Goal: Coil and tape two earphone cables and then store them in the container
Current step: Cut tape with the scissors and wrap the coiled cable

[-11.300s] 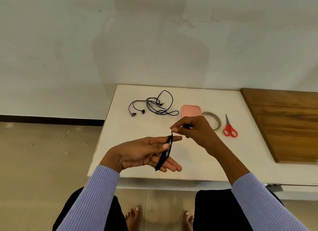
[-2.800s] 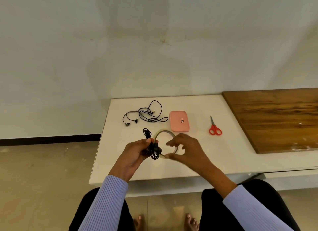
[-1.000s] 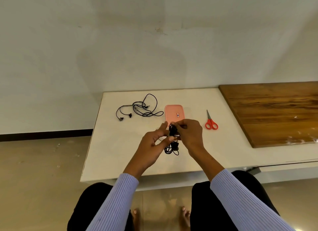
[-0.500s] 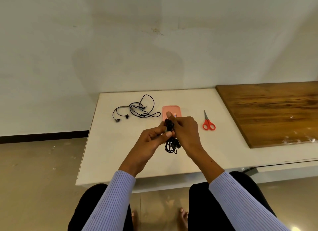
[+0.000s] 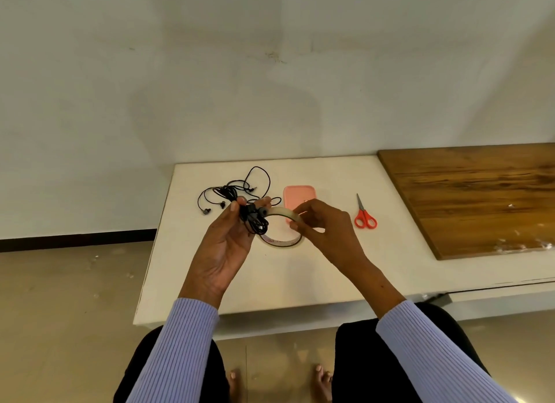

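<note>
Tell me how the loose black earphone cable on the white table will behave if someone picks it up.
The loose black earphone cable would probably sag limply: it lies in thin, irregular loops. Its overlapping loops may snag or tangle. It looks light, so it likely slides easily across the white table.

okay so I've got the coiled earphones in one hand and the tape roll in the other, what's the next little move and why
Probably peel a short strip off the tape roll with the right hand and lay it across the coiled earphone. The left hand pinches the bundle, no tape visibly binds it, and the scissors lie unused.
</note>
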